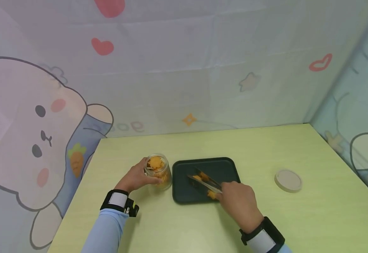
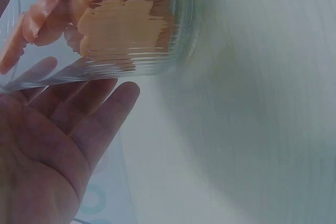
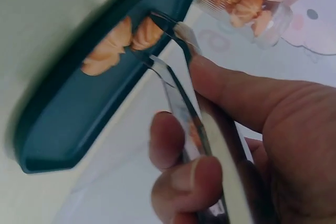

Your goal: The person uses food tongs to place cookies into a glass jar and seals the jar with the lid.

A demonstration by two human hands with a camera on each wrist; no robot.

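The pale green worktop [image 1: 297, 218] fills the lower half of the head view, backed by a cartoon-printed curtain [image 1: 29, 133]. At lower centre lies a dark tray [image 1: 225, 165] carrying a few orange pieces [image 1: 204, 174]. Left of it, just beside its edge, stands a glass jar [image 1: 158, 171], partly filled with the same orange pieces. The left hand [image 1: 136, 178] wraps its fingers [image 2: 110, 111] round the jar wall, apparently to steady it upright. The right hand [image 1: 239, 202] grips metal tongs [image 1: 204, 182], fingers [image 3: 181, 182] clamped on the arms; the tips sit apart over the tray beside a piece, seemingly positioned to pinch it. A round lid [image 1: 288, 180] rests at lower right, well apart.
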